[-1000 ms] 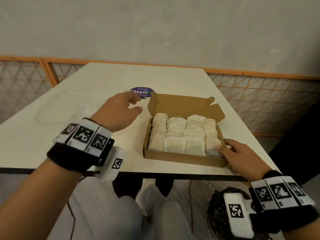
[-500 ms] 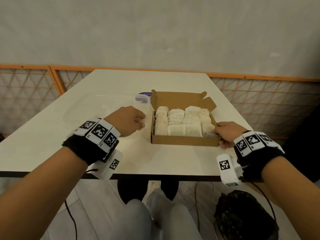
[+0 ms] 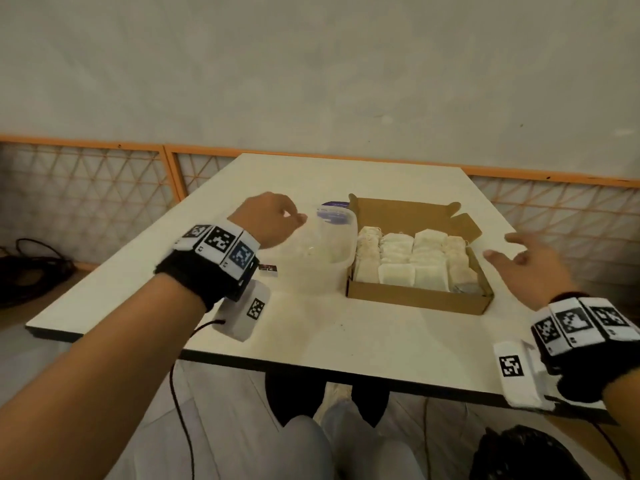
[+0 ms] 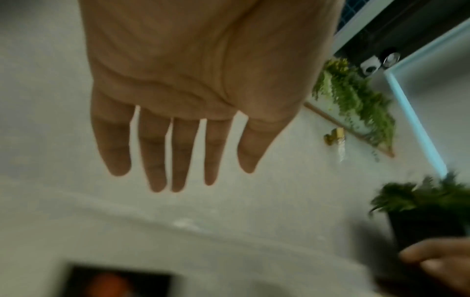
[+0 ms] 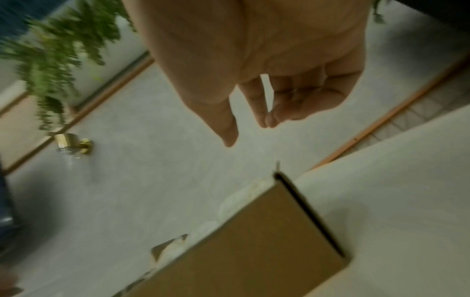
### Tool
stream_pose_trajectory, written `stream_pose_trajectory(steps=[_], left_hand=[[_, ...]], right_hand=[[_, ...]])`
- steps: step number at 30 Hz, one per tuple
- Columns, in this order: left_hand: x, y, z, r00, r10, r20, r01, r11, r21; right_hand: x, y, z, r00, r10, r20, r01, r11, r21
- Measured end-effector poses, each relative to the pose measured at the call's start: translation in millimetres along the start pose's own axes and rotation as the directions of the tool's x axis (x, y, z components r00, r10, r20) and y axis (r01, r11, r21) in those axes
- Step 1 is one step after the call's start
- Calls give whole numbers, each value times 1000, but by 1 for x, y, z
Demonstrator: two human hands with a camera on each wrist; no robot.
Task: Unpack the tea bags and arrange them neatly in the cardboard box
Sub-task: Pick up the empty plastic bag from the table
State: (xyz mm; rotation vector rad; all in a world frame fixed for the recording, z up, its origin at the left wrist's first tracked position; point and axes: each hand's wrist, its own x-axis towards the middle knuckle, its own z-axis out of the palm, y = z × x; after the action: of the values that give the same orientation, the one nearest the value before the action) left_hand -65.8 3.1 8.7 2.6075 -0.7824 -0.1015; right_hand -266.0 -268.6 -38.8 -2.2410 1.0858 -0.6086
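Head view: one cardboard box (image 3: 417, 299) sits right of centre on the surface (image 3: 311, 341), lid flap back toward the wall. Tea bags (image 3: 412, 263) fill it in four rows running away from the viewer. The left hand (image 3: 266, 220) seems to grip a clear plastic tub (image 3: 327, 247); its label writing is unreadable. The right hand (image 3: 533, 268) hovers at right, fingers spread.

Left wrist view: fingers (image 4: 155, 148) straight, holding nothing.

Right wrist view: fingers (image 5: 257, 102) loosely bent, empty; box lower centre.

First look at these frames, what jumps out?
An open brown cardboard box sits mid-table, packed with rows of pale paper tea bags. Just left of it the left hand grips a clear plastic tub, raised and tilted. The right hand hovers open to the box's right, touching nothing.
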Motion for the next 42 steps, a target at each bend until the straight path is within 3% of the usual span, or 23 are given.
stream_pose_trajectory(steps=[3, 6, 8, 12, 16, 18, 21, 24, 26, 28, 29, 31, 32, 33, 35, 37, 38, 41, 42], left_hand=[[13, -13, -3, 963, -216, 159, 164, 944, 287], [18, -9, 8, 923, -213, 320, 69, 910, 408], [24, -10, 13, 929, -181, 323, 24, 900, 434], [34, -22, 16, 940, -231, 251, 154, 943, 294], [27, -26, 0, 953, -258, 161, 278, 953, -118], [18, -21, -15, 971, -237, 29, 238, 950, -201], [-7, -6, -29, 983, -92, -159, 72, 989, -131], [-34, 13, -21, 968, 78, -237, -85, 996, -19], [-46, 20, -8, 950, 201, -238, -209, 978, -7], [-51, 21, -3, 920, 268, -286, -326, 928, -181], [-51, 19, -2, 911, 233, -341, -348, 876, -333], [-45, 11, -2, 928, 25, -371, -296, 655, -695], [-43, 7, -2, 962, -53, -268, -207, 497, -843], [-42, 6, -2, 994, -48, -102, -79, 348, -934], [-41, 4, 3, 977, 101, 186, 166, 181, -969], [-42, 5, 9, 947, 167, 273, 244, 176, -954], [-41, 5, 13, 951, 159, 265, 234, 191, -953], [-37, 6, 22, 979, 80, 188, 164, 238, -957], [-37, 8, 24, 985, 48, 165, 147, 265, -953]], right_hand=[[-18, -21, 1, 991, -125, 49, 120, 989, 90], [-32, -42, 14, 967, -227, 116, 205, 963, 173], [-39, -56, 22, 947, -290, 139, 250, 936, 248], [-46, -77, 31, 915, -350, 202, 269, 901, 341], [-47, -93, 32, 919, -339, 203, 218, 863, 456], [-47, -101, 35, 925, -313, 217, 154, 829, 538], [-48, -115, 38, 902, -282, 328, 17, 781, 625], [-49, -129, 37, 829, -297, 473, -158, 687, 709], [-46, -134, 39, 826, -317, 465, -166, 653, 739], [-42, -133, 42, 871, -307, 384, -93, 664, 742], [-39, -130, 42, 885, -307, 350, -65, 662, 747], [-35, -122, 39, 868, -335, 366, -82, 631, 771], [-35, -118, 38, 843, -359, 400, -106, 619, 778], [-34, -115, 39, 823, -373, 429, -115, 630, 768], [-34, -109, 41, 815, -380, 438, -42, 714, 699], [-33, -104, 41, 805, -386, 451, 1, 761, 649], [-33, -99, 38, 779, -399, 483, -38, 740, 672], [-35, -82, 21, 667, -463, 584, -375, 469, 800], [-39, -78, 14, 654, -481, 584, -411, 423, 808]])
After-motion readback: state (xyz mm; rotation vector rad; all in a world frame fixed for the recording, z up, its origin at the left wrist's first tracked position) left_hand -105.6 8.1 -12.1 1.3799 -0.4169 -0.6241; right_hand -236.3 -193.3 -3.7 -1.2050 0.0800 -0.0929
